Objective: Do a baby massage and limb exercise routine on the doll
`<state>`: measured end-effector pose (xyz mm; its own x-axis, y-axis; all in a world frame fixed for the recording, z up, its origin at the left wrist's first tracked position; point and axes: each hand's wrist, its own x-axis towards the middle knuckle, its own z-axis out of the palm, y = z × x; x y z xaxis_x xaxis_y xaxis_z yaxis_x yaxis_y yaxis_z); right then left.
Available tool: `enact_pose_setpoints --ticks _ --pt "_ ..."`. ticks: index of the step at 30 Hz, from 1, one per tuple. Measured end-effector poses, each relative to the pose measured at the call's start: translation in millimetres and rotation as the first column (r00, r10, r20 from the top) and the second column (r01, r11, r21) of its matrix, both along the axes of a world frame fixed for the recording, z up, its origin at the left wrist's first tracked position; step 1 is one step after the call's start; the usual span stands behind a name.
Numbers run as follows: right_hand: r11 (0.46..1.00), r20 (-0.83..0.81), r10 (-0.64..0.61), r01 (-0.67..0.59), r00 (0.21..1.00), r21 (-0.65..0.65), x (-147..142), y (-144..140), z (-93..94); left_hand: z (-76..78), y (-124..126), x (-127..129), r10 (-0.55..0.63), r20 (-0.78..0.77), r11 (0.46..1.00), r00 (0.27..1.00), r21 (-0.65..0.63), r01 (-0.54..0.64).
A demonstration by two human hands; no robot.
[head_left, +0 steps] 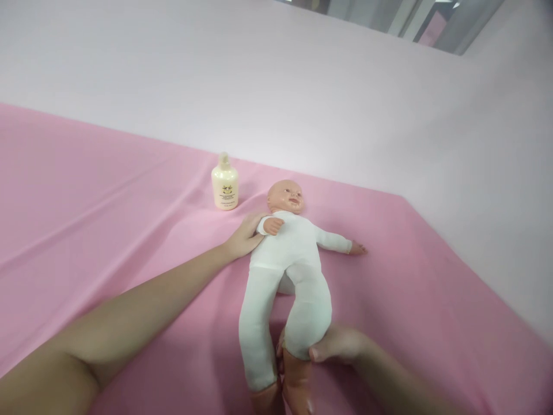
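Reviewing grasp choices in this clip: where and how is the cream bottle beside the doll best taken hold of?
Probably round the cream bottle's wide body, below the narrow cap, coming in from the near left side. It stands upright on the pink cloth, and the doll's head lies close on its right. The left hand at the doll's shoulder is nearest.

White-suited doll (pixel 288 259), cream bottle (pixel 224 185), pink cloth (pixel 108 219)

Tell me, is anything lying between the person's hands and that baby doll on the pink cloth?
Nothing visible does. The left hand already rests against the doll at its shoulder and bent arm, and the right hand has its grip on one lower leg. The cream bottle stands apart, up beside the doll's head.
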<state>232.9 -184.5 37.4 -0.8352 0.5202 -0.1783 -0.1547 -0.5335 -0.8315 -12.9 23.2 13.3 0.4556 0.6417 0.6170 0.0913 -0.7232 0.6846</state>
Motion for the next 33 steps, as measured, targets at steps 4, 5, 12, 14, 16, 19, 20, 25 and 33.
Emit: enact_pose_setpoints --ticks 4,5,12,14,16,19,20,25,33 --pt "1.0 -0.008 0.008 -0.008 1.0 0.011 0.8 0.3 -1.9 -1.7 0.6 -0.3 0.01 -0.01 1.0 1.0 -0.017 -0.011" --pt "1.0 -0.005 0.008 -0.008 1.0 0.011 1.1 0.2 -2.2 -1.8 0.5 -0.2 0.014 -0.009 1.0 1.0 -0.02 -0.014" --pt "1.0 -0.009 -0.002 0.002 1.0 -0.001 -0.8 -0.6 1.1 2.6 -1.9 0.7 -0.007 0.002 1.0 1.0 -0.014 0.007" --pt "1.0 -0.002 -0.002 0.002 1.0 -0.003 -1.2 -0.6 1.1 2.1 -1.6 0.5 -0.002 0.0 1.0 1.0 -0.013 0.002" --pt "1.0 0.007 -0.001 0.001 1.0 0.001 -0.8 -0.5 0.4 0.7 -0.9 0.1 0.009 -0.004 1.0 1.0 -0.014 -0.009" --pt "1.0 0.005 0.004 -0.004 1.0 0.004 0.4 -0.3 0.5 -1.0 -0.1 -0.4 0.01 -0.008 1.0 1.0 -0.022 -0.01" --pt "1.0 0.01 0.005 -0.005 1.0 0.004 1.0 -0.1 1.2 -1.1 0.0 -0.5 0.009 -0.008 1.0 1.0 -0.025 -0.009" --pt "1.0 0.033 0.02 -0.02 0.999 0.024 2.3 0.8 4.3 -0.1 -0.2 -0.5 0.013 -0.019 0.999 1.0 -0.046 -0.014" --pt "0.999 0.073 0.018 -0.015 0.997 -0.038 3.0 0.1 -1.2 -1.0 -0.5 -1.1 0.023 -0.029 0.999 0.999 -0.034 -0.024"
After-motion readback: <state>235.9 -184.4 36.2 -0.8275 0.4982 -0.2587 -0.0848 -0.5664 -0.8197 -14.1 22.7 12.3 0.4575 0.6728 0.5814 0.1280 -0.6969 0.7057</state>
